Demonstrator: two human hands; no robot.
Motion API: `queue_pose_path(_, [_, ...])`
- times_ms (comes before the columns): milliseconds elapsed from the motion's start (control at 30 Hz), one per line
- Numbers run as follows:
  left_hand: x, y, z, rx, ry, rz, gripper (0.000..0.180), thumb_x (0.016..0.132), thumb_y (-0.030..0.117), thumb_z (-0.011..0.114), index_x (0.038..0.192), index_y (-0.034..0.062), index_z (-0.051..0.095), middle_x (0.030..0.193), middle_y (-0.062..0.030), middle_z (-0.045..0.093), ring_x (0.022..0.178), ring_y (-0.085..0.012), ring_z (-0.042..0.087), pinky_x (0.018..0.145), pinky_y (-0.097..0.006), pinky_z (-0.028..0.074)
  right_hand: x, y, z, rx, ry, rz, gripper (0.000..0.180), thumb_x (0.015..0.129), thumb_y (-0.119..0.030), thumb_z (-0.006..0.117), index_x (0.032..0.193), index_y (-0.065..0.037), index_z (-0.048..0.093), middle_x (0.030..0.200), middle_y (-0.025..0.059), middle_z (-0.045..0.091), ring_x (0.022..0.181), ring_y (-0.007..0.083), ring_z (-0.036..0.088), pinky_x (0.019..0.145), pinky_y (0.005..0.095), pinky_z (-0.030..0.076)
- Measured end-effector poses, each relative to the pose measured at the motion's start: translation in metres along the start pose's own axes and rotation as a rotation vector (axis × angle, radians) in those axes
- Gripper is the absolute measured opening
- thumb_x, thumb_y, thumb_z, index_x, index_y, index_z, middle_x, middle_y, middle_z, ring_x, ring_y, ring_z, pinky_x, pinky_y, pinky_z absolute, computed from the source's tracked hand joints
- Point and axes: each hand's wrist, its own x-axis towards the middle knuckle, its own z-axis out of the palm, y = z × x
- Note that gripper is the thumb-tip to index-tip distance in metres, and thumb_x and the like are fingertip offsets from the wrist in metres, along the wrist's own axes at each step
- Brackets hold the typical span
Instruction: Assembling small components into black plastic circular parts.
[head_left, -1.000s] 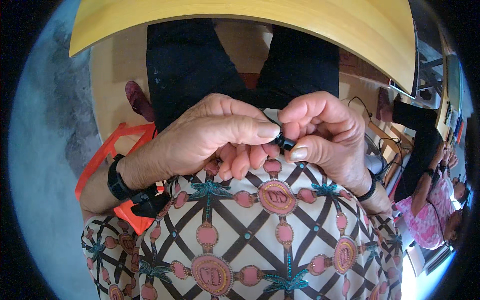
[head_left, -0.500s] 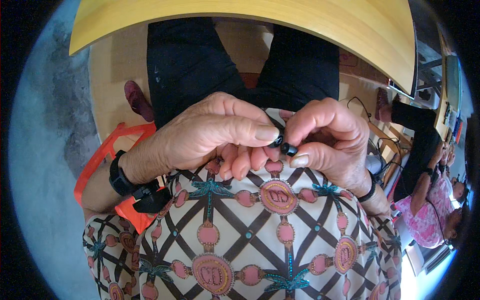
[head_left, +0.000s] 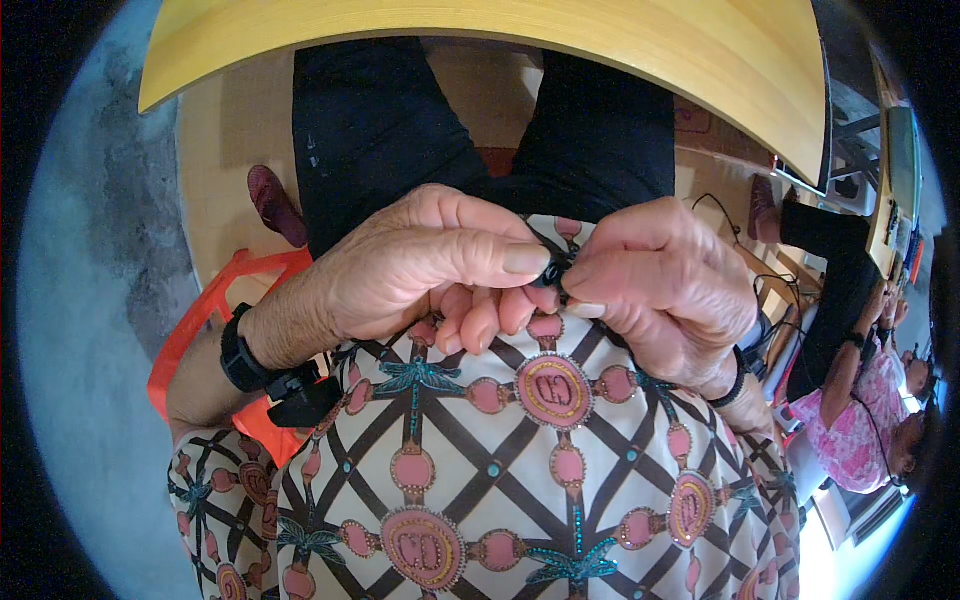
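Note:
My left hand [head_left: 425,255] grips a small black part [head_left: 551,272] between thumb and forefinger, its other fingers curled underneath. The part's round end juts out past the thumb tip. From the other side my right hand [head_left: 668,285] is closed in a pinch, thumb and forefinger tips right against that end. The small black cylinder seen in this pinch half a second ago is now almost wholly hidden by the fingertips. Both hands are held over my lap, just in front of my patterned shirt [head_left: 480,470]. A black wristband [head_left: 240,350] with a black device circles my left wrist.
Beyond my knees runs the curved-looking edge of a yellow wooden table [head_left: 480,22]. An orange-red plastic stool [head_left: 185,340] stands at my left. To the right, a person in a pink patterned top [head_left: 850,440] sits at another table, with dark cables [head_left: 785,290] between us.
My right hand has turned and moved slightly left, bringing the small black cylinder up against the black part. My left hand has barely shifted and keeps its grip.

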Motion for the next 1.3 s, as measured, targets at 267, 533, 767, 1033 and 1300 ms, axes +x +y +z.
queue_pose_path(267, [-0.001, 0.0032, 0.003, 0.026, 0.03, -0.003, 0.029, 0.09, 0.025, 0.058, 0.087, -0.0038, 0.063, 0.069, -0.01, 0.064, 0.049, -0.0095, 0.059, 0.039, -0.018, 0.045, -0.0016, -0.0002, 0.0037, -0.065, 0.031, -0.005, 0.019, 0.062, 0.004, 0.07, 0.08, -0.004, 0.07, 0.077, 0.0094, 0.064, 0.068, 0.0205, 0.065, 0.056, 0.0256, 0.051])
queue_pose_path(533, [-0.002, 0.0032, 0.0015, 0.084, 0.026, -0.004, 0.03, 0.09, 0.026, 0.059, 0.087, -0.0034, 0.064, 0.068, -0.0087, 0.063, 0.048, -0.0085, 0.058, 0.037, -0.016, 0.041, -0.003, 0.0006, 0.0017, 0.067, -0.003, 0.028, 0.012, 0.074, -0.002, 0.07, 0.086, -0.001, 0.068, 0.078, 0.0103, 0.066, 0.072, 0.0232, 0.065, 0.064, 0.029, 0.052])
queue_pose_path(767, [-0.0019, 0.0048, 0.0061, 0.107, 0.066, 0.025, 0.03, 0.09, 0.027, 0.058, 0.087, -0.0025, 0.064, 0.067, -0.0067, 0.063, 0.047, -0.0075, 0.058, 0.038, -0.016, 0.041, -0.0078, 0.0068, 0.0075, 0.158, 0.094, 0.128, 0.015, 0.072, -0.002, 0.073, 0.085, 0.001, 0.066, 0.08, 0.0112, 0.065, 0.071, 0.0223, 0.064, 0.064, 0.0291, 0.051])
queue_pose_path(1033, [-0.0021, 0.0049, 0.0067, 0.172, 0.097, 0.018, 0.03, 0.09, 0.028, 0.059, 0.08, 0.0005, 0.064, 0.058, -0.0039, 0.061, 0.046, -0.0065, 0.057, 0.037, -0.015, 0.038, -0.0088, 0.0079, 0.0074, 0.171, 0.086, 0.144, 0.02, 0.071, -0.003, 0.074, 0.088, 0.0, 0.064, 0.08, 0.0105, 0.065, 0.072, 0.021, 0.064, 0.063, 0.0282, 0.05])
queue_pose_path(1300, [-0.0016, 0.0052, 0.009, 0.205, 0.111, 0.021, 0.032, 0.09, 0.03, 0.059, 0.08, 0.0002, 0.064, 0.057, -0.004, 0.06, 0.044, -0.0065, 0.056, 0.036, -0.015, 0.037, -0.0074, 0.0073, 0.0044, 0.142, 0.059, 0.152, 0.02, 0.07, -0.004, 0.075, 0.086, -0.001, 0.064, 0.08, 0.01, 0.065, 0.072, 0.0211, 0.064, 0.063, 0.028, 0.05])
